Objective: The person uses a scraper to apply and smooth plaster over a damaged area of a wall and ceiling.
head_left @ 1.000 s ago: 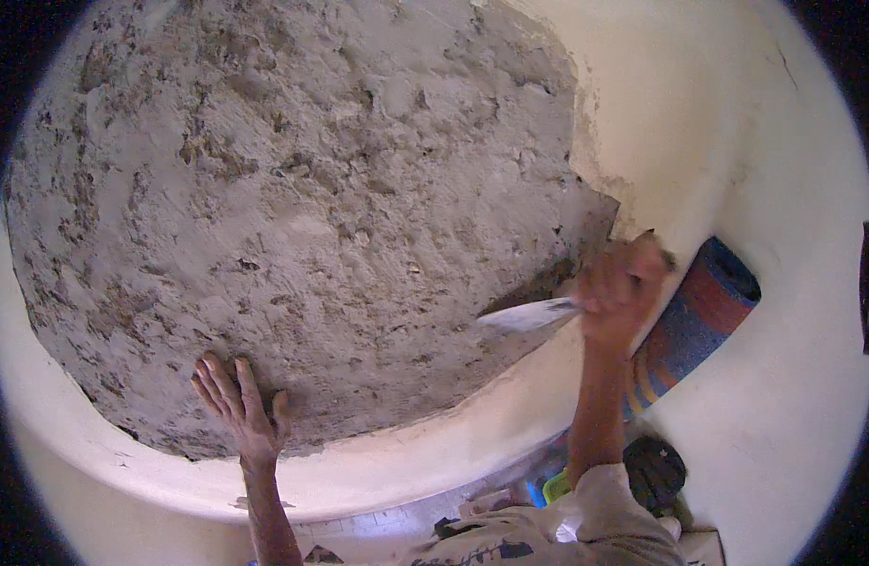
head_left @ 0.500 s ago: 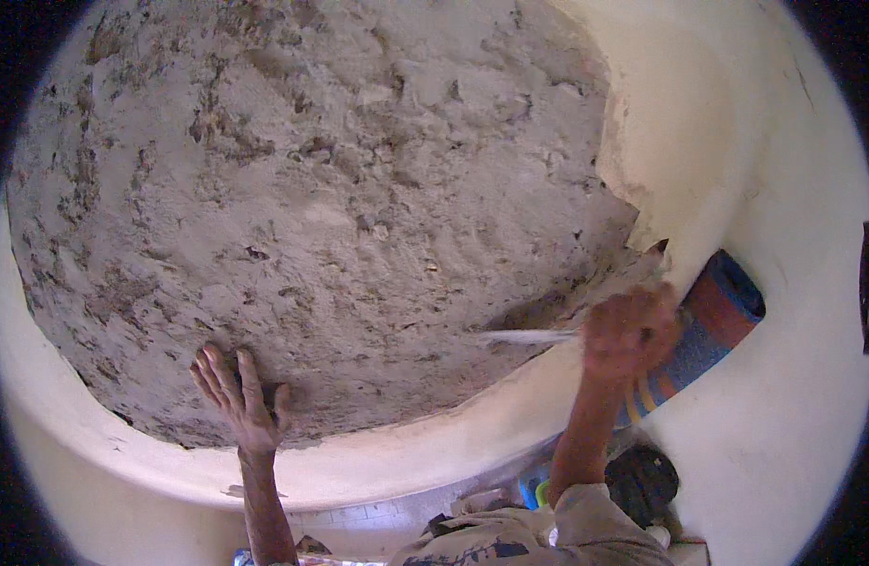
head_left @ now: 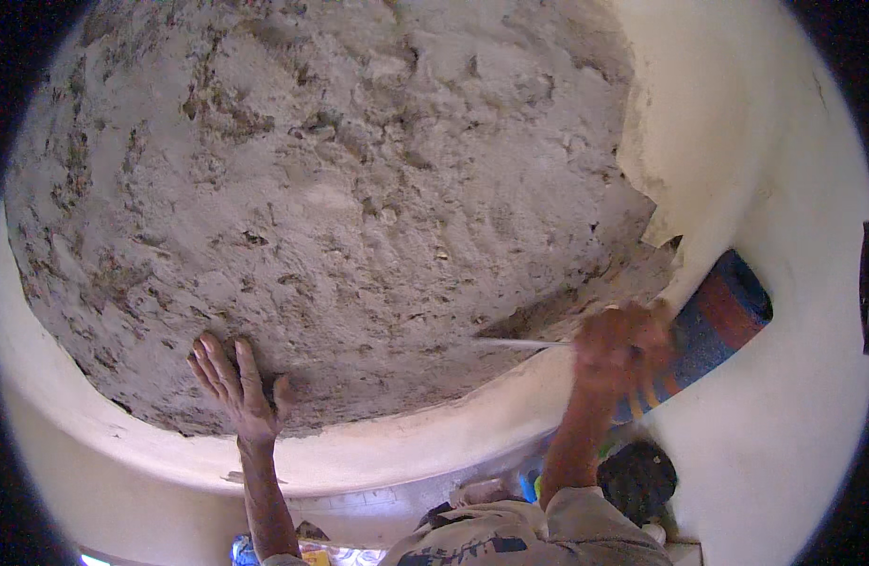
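A rough grey patch of plaster (head_left: 359, 208) fills most of the view, pitted and uneven, with cream painted wall around it. Flat against its lower left part rests my left hand (head_left: 241, 387), fingers spread and holding nothing. Near the patch's lower right edge my right hand (head_left: 623, 349) is closed, blurred by motion. From that fist a thin-bladed tool (head_left: 519, 343) points left, its pale blade seen nearly edge-on over the plaster; the handle is hidden in my fingers. A darker hollow (head_left: 538, 324) lies just above the blade.
A rolled blue and red striped mat (head_left: 722, 307) leans beside the wall, right behind my right hand. Below it is a black bag-like object (head_left: 639, 481). The cream wall's curved edge (head_left: 425, 453) runs under the patch. Colourful items (head_left: 331, 555) sit at the bottom.
My right hand and the blade have moved slightly down and left, and the blade now looks thinner. My left hand stays flat on the plaster. The view has shifted a little.
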The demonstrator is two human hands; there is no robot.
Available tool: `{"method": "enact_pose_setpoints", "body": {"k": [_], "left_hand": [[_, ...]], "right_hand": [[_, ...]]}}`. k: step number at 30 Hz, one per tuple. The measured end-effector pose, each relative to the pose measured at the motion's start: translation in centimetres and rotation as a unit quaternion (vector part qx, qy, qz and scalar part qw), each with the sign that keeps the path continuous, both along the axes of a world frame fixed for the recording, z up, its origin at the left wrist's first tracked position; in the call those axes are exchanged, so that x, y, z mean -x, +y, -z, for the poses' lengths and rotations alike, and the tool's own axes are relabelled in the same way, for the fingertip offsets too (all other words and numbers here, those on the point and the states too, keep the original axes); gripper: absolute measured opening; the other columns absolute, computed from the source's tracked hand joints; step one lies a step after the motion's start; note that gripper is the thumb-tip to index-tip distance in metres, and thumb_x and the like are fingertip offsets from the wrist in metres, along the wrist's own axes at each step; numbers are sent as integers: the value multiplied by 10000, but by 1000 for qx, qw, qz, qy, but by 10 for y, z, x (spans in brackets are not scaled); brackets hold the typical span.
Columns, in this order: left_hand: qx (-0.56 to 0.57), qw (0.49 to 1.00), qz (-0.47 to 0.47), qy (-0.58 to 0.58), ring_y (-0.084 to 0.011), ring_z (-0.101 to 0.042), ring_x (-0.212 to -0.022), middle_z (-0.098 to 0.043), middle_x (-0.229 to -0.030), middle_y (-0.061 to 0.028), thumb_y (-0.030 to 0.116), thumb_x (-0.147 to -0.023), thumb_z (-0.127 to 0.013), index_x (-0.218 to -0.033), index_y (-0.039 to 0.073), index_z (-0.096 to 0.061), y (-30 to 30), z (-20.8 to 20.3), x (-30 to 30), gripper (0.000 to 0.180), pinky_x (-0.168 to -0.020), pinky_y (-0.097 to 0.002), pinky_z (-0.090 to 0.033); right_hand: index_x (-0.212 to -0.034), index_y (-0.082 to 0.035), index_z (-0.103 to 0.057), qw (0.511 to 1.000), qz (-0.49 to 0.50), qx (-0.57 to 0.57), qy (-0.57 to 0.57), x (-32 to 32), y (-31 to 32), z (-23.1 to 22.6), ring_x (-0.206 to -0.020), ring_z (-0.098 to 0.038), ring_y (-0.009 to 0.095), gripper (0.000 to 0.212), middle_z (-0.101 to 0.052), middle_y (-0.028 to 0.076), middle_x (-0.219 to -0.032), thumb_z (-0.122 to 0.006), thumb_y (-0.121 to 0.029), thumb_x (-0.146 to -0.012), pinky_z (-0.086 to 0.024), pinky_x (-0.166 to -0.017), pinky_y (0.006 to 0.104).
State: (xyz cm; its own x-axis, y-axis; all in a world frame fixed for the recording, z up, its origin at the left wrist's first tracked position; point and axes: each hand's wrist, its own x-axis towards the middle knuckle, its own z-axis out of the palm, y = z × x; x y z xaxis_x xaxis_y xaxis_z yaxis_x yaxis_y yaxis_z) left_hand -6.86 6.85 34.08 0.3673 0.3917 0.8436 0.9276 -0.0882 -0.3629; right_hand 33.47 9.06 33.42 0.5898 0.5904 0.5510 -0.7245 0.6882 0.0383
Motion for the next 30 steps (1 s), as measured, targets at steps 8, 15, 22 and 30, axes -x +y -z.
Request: {"method": "enact_pose_setpoints", "body": {"k": [8,15,22,30], "left_hand": [[-26,1000,-16,5,-459,-132,-1378,-130,-1512,-236,502,-945,-346,-1448,73,-258,10,-4,-3,667,-1091,-608,-124],[-42,999,-30,8,-446,-139,-1381,-137,-1509,-237,553,-940,-310,-1448,77,-259,6,7,1,698,-1092,-606,-119],[-50,998,-41,3,-437,-153,-1382,-151,-1505,-241,560,-938,-305,-1445,81,-275,10,7,0,698,-1087,-608,-142],[-47,998,-46,15,-467,-158,-1369,-155,-1500,-251,514,-949,-292,-1443,63,-265,4,2,0,669,-1080,-616,-157]], "right_hand": [[-756,-104,-463,976,-170,63,124,-16,-1,47,-409,-325,113,180,-284,-22,-480,-440,-219,-893,-331,-374,279],[-733,-140,-451,975,-145,-121,-116,-69,30,55,-441,-385,134,297,-443,-2,-594,-480,-379,-907,-358,-390,297],[-714,-141,-445,994,-69,45,-71,-21,35,68,-424,-350,119,310,-359,-25,-536,-403,-369,-919,-324,-368,271],[-763,-152,-435,988,87,71,-103,-9,29,22,-394,-317,94,230,-343,-22,-502,-437,-302,-938,-281,-340,222]]}}
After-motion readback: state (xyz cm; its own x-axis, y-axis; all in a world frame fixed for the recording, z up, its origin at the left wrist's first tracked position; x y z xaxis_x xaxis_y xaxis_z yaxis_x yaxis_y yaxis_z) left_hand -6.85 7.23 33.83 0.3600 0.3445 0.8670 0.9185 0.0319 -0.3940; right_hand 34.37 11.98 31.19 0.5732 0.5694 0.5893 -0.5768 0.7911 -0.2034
